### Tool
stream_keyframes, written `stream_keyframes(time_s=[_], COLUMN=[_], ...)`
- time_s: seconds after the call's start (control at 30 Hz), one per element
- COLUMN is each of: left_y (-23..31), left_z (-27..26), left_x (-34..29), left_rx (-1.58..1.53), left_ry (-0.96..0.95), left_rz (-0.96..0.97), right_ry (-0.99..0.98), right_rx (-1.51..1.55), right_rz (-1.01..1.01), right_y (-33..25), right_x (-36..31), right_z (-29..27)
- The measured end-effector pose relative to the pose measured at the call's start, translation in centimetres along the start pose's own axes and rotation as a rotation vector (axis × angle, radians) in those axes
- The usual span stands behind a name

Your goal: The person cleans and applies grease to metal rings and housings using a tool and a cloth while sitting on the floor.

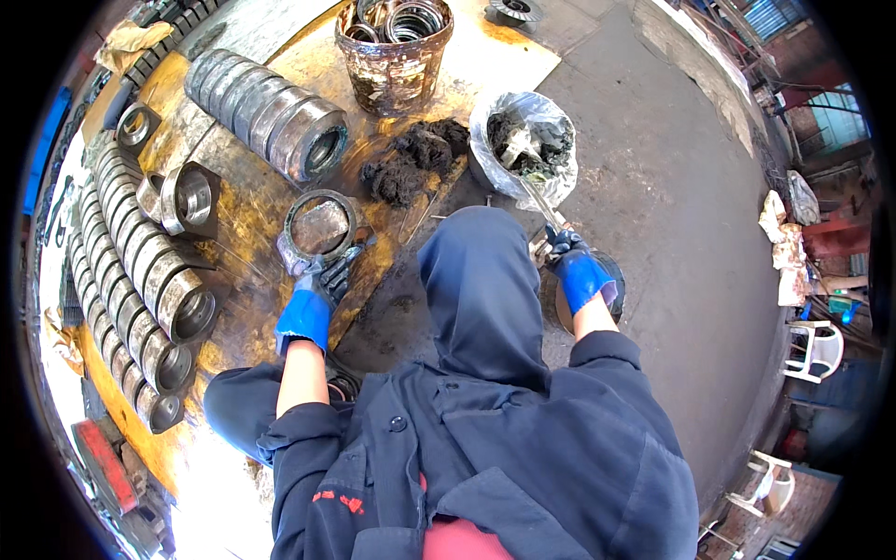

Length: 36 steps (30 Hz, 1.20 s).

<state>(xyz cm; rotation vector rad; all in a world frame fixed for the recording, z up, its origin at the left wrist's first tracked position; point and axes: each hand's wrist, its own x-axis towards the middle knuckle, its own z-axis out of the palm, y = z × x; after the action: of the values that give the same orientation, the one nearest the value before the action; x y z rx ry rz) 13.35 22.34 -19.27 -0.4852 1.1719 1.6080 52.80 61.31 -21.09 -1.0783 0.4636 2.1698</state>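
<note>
In the head view, a stained, yellowish board (245,264) spread under the work on the left, and dark grey floor (691,233) covered the right side. The room curved round the rim, with two white chairs (814,353) standing at the far right. On the board lay a thick row of metal rings (266,110) set face to face, and farther left several longer rows of smaller rings (135,266). A grimy bucket (392,79) of rings stood at the top, with a clump of black fibrous material (403,170) below it.

The left hand (327,277), in a dark-fingered glove with a blue cuff, had its fingers curled on the lower edge of a broad metal ring (290,222), which it held over the board, just beyond the near end of the thick row. The right hand (571,250), gloved alike, was closed round a stick-like tool (541,202) that slanted into a plastic-lined bucket (564,179) holding dark, clumped matter.

The tool's far end could not be made out among that matter. A round object (611,273) beneath the right hand was partly covered by hand and cuff, its kind unclear. A finned disc (515,9) was cut off by the top edge, and the person's dark-clad knee (481,280) hid the ground between the hands.
</note>
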Motion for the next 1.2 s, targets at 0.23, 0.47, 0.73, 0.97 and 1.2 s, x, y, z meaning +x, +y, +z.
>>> stream_keyframes(time_s=[0.23, 0.47, 0.73, 0.97, 1.2], left_y=[-0.2, -0.3, -2.0, -2.2, -2.8], left_z=[-1.3, -0.1, -0.2, -0.4, -0.5], left_x=[1.6, -0.1, -0.3, 0.4, 3.3], left_rx=[-0.031, 0.008, -0.046, -0.098, 0.107], left_ry=[-0.027, 0.073, 0.055, 0.042, 0.078], left_rz=[-0.009, 0.051, 0.196, 0.315, 0.317], right_ry=[0.048, -0.25, -1.566, -1.532, -1.307], right_rx=[-0.701, -1.869, -3.23, -3.408, -3.466], right_rz=[-0.528, -0.2, -0.846, -0.959, -1.017], right_y=[3.8, 26.1, 36.9, 37.4, 40.1], right_x=[-6.0, -14.7, -14.8, -12.5, -12.7], right_z=[11.3, 25.3, 16.6, 12.8, 12.4])
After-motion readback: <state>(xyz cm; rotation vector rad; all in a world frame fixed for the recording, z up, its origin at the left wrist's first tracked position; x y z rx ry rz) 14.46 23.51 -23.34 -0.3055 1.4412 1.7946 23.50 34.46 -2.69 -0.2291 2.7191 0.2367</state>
